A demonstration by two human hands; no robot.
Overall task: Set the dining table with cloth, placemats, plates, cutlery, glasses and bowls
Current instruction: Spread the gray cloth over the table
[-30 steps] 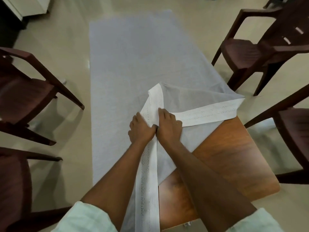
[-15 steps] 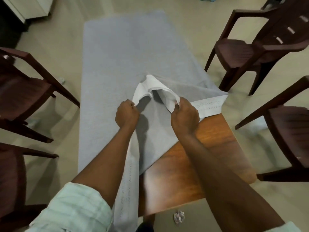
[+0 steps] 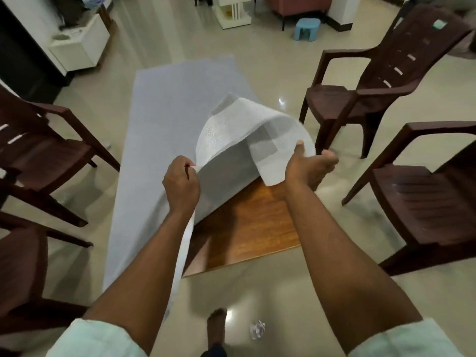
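Observation:
A pale grey tablecloth (image 3: 164,130) with a white patterned border covers most of a long wooden table (image 3: 247,228), whose near right corner is bare. The cloth's near right part is lifted and billows in a curved fold (image 3: 247,130) above the table. My left hand (image 3: 181,184) pinches the cloth's edge near the table's middle. My right hand (image 3: 306,166) is palm-up at the table's right side, thumb on the raised cloth's border, fingers spread beneath it.
Dark brown plastic chairs stand around the table: two on the right (image 3: 373,81) (image 3: 425,199) and two on the left (image 3: 38,155) (image 3: 23,266). A crumpled paper scrap (image 3: 257,329) lies on the floor by my foot (image 3: 216,328). A blue stool (image 3: 307,28) and a white cabinet (image 3: 79,45) stand beyond.
Both hands lifted the folded-over cloth off the table and moved apart, the right hand swinging out to the right. The cloth now billows open and the view has tilted up.

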